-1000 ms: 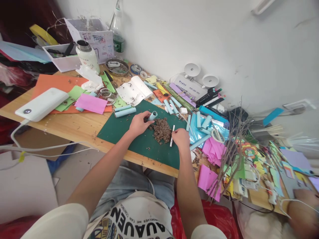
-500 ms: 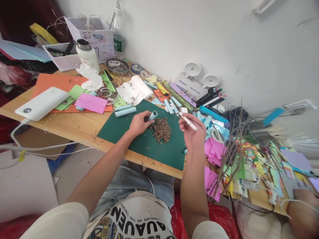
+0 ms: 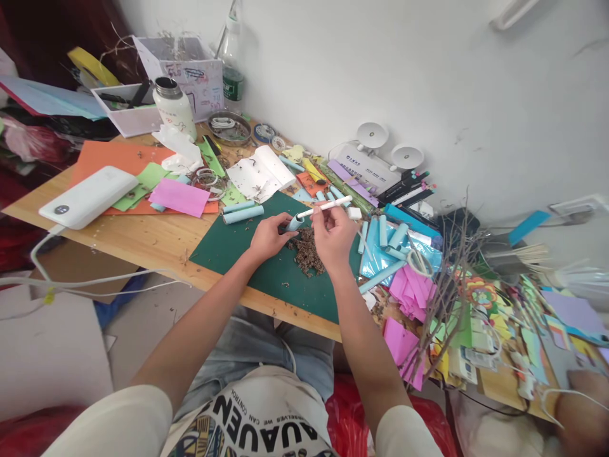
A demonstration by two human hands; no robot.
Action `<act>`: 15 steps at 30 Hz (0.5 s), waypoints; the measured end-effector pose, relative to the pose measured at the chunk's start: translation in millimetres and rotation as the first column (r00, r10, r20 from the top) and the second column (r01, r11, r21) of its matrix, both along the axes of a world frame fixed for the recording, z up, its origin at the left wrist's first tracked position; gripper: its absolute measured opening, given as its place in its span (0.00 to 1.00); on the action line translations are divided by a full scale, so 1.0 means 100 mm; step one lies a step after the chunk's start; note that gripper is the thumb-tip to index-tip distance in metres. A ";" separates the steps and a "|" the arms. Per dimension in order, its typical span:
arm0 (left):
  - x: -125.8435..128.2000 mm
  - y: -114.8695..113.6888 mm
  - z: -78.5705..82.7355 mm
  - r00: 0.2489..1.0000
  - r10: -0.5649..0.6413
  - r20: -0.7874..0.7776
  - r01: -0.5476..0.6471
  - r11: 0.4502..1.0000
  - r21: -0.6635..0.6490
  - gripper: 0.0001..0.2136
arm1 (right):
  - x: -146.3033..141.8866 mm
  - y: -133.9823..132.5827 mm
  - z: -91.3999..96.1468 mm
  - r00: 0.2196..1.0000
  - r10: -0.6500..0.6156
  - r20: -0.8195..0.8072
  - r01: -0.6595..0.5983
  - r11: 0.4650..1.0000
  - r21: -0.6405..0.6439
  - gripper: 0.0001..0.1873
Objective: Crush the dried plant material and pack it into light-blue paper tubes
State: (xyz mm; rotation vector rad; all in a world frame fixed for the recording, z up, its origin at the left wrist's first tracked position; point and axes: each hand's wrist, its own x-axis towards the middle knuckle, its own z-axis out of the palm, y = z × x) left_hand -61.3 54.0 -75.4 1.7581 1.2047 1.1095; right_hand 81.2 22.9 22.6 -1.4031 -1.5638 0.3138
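Note:
My left hand (image 3: 270,238) is closed around a short light-blue paper tube (image 3: 294,223), held tilted with its open end up and to the right. In my right hand (image 3: 333,240) a slim white pen-like stick (image 3: 328,206) is pinched, its left end at the tube's mouth. Whether that end is inside the tube or only touches the rim, I cannot tell. Below both hands lies a heap of brown dried plant bits (image 3: 306,254), partly covered by my right hand, on a dark green cutting mat (image 3: 223,247). Two more blue tubes (image 3: 243,214) rest at the mat's left edge.
Light-blue tubes (image 3: 383,231), scissors (image 3: 420,262) and pink paper (image 3: 413,292) crowd the right side. Bare twigs (image 3: 450,298) stick up there. A white power bank (image 3: 89,197) and an open bottle (image 3: 174,109) stand left. Another person's blurred hand (image 3: 585,400) shows far right.
My right hand has moved left with the white stick, from the mat's right side to the tube's mouth. My left hand still holds the tube. The view has shifted slightly.

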 end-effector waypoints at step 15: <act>-0.01 -0.01 0.04 1.000 -0.009 -0.028 0.008 1.000 -0.020 0.10 | -0.03 0.00 0.08 0.996 0.094 0.005 -0.090 0.972 -0.215 0.17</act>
